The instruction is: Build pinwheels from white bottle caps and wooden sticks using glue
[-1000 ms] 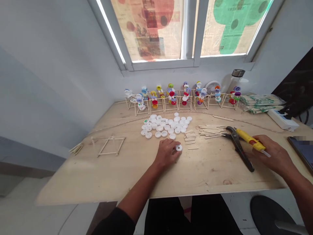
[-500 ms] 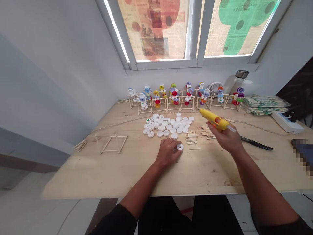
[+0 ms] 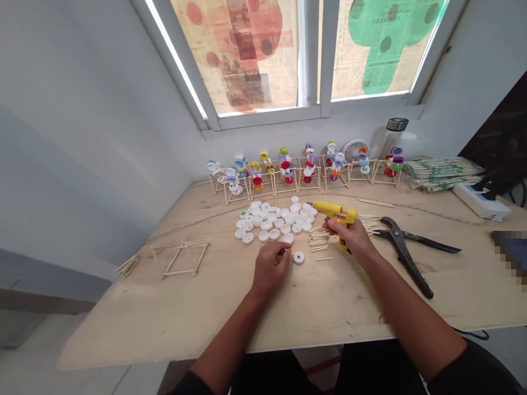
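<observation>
Pale grey walls [image 3: 82, 120] angled around window [image 3: 247, 55]; two panes covered in newspaper with red and green cutouts, white frame [image 3: 325, 55]. Soft daylight through paper. Plywood counter [image 3: 123, 323] under window; pale tile floor [image 3: 28, 334] below.

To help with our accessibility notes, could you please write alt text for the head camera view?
A right hand holds a yellow glue gun over a wooden table, while the left hand is beside a pile of white bottle caps. A single cap and small wooden sticks lie nearby, and colorful cap-and-stick models line the wall.
</observation>
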Tool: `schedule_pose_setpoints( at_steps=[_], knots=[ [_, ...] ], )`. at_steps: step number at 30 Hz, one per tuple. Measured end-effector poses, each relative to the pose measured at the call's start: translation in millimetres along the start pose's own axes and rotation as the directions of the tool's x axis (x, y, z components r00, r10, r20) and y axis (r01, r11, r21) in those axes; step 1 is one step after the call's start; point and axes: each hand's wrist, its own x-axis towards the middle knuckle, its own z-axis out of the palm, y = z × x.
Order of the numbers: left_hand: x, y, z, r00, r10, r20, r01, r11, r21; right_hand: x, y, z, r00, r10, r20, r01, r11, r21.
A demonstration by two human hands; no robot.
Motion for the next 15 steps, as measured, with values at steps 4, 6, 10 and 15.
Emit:
schedule_pose_setpoints(
  at_steps=[4,6,10,15],
  knots=[
    [6.9,11.0,-1.8,0.992,0.09,0.085,-0.098,0.991,0.093,3.5,2.5,-5.8,0.999,0.021,0.036,-0.025,0.994,0.105],
    [12.4,22.2,1.7,0.965,0.189,0.18,-0.218,0.963,0.16,4.2,3.8,-7.4,0.999,0.025,0.041,-0.03,0.99,0.137],
    [21.0,43.0,21.7,0.863,0.374,0.338,-0.472,0.836,0.28,5.2,4.9,-9.8,0.999,0.032,0.02,-0.035,0.985,0.169],
    [19.4,42.8,46.1,0.798,0.492,0.349,-0.6,0.702,0.383,6.5,4.0,-11.5,0.999,0.049,-0.019,-0.045,0.984,0.175]
  ],
)
